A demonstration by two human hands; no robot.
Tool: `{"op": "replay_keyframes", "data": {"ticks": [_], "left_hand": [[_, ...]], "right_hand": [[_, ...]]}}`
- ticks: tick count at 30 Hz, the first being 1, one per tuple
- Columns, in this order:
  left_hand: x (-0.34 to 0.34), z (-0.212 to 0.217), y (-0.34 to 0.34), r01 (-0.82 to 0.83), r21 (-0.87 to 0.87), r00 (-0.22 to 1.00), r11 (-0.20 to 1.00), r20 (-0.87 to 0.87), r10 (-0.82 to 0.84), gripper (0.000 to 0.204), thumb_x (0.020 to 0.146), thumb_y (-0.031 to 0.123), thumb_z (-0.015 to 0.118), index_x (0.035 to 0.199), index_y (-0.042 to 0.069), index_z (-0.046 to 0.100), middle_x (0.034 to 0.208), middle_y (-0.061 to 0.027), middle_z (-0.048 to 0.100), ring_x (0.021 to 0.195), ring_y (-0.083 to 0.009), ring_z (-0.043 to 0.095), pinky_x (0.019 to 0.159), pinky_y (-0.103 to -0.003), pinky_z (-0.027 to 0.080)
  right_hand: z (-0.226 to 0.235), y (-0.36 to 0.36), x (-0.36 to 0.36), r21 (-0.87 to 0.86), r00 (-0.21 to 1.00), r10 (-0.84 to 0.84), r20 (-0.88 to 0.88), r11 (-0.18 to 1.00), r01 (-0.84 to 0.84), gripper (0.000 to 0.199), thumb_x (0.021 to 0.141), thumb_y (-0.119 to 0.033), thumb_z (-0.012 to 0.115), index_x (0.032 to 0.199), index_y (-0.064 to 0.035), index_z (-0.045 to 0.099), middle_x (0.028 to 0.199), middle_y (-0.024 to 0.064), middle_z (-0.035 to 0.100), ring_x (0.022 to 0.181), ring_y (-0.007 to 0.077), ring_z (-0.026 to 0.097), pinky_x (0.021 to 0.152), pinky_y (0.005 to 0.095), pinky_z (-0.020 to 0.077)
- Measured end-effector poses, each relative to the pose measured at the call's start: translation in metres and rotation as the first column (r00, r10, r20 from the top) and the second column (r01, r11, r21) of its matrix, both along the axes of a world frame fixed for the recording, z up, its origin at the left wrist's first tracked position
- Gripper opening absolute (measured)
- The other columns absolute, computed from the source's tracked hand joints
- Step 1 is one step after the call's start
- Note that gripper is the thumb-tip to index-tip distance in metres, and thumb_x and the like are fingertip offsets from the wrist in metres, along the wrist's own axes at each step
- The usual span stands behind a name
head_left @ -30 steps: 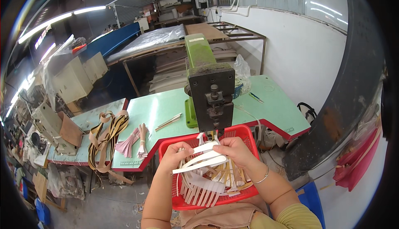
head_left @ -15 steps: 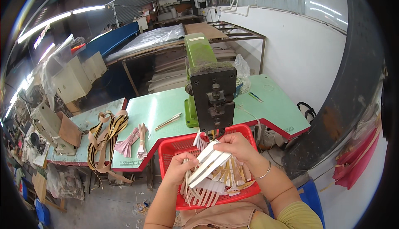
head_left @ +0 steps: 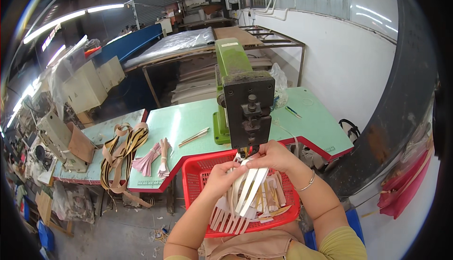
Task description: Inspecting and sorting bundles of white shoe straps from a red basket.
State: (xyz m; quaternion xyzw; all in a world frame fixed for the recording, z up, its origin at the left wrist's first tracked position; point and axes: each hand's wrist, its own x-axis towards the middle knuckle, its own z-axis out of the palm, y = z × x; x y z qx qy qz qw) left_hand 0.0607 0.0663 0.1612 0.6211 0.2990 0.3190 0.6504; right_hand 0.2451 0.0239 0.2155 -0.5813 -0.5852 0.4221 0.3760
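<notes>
Just under the black head (head_left: 248,111) of a green machine (head_left: 232,57), both my hands are close together. My left hand (head_left: 224,179) pinches the upper end of several white strips (head_left: 251,191) with its fingertips. Closed on the same end from the other side is my right hand (head_left: 276,157), with a bangle on its wrist. The strips' top ends are partly hidden by my fingers and lie near the machine's lower tip. Below them, a red plastic basket (head_left: 189,179) holds many loose white, beige and yellowish strips (head_left: 271,198).
On the green tabletop (head_left: 184,118) lie a pink strip bundle (head_left: 148,160), a beige bundle (head_left: 163,158), thin sticks (head_left: 194,137) and a pen (head_left: 293,112). Striped straps (head_left: 120,151) hang over the left table's edge. A dark pillar (head_left: 377,132) stands at right.
My left hand has moved up and right, close to my right hand. The white strips have swung from a leftward slant to hang more steeply beneath my fingers. The view has shifted slightly.
</notes>
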Motion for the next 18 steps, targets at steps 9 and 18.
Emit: {"op": "replay_keyframes", "data": {"ticks": [9,18], "left_hand": [[0.014,-0.012,-0.014,-0.207,-0.014,0.965,0.978,0.158,0.207,0.017,0.076,0.019,0.063,0.077,0.002,0.061,0.067,-0.0005,0.058,0.059,-0.0051,0.051,0.053,-0.018,0.040],[0.026,-0.015,-0.025,-0.242,-0.189,0.902,0.952,0.316,0.293,0.013,0.077,0.015,0.061,0.077,0.002,0.060,0.067,-0.0011,0.058,0.055,-0.0059,0.051,0.049,-0.019,0.041]], "right_hand": [[-0.056,-0.048,-0.027,0.084,0.909,-0.007,-0.416,0.995,0.047,0.030,0.076,-0.012,0.063,0.102,-0.0004,0.054,0.091,0.0051,0.060,0.078,0.0099,0.057,0.067,0.0233,0.0467],[-0.066,-0.055,-0.029,-0.004,0.824,-0.069,-0.562,0.997,0.081,0.017,0.080,-0.008,0.057,0.094,0.0001,0.058,0.081,0.0057,0.061,0.071,0.0112,0.059,0.063,0.0241,0.0480]]}}
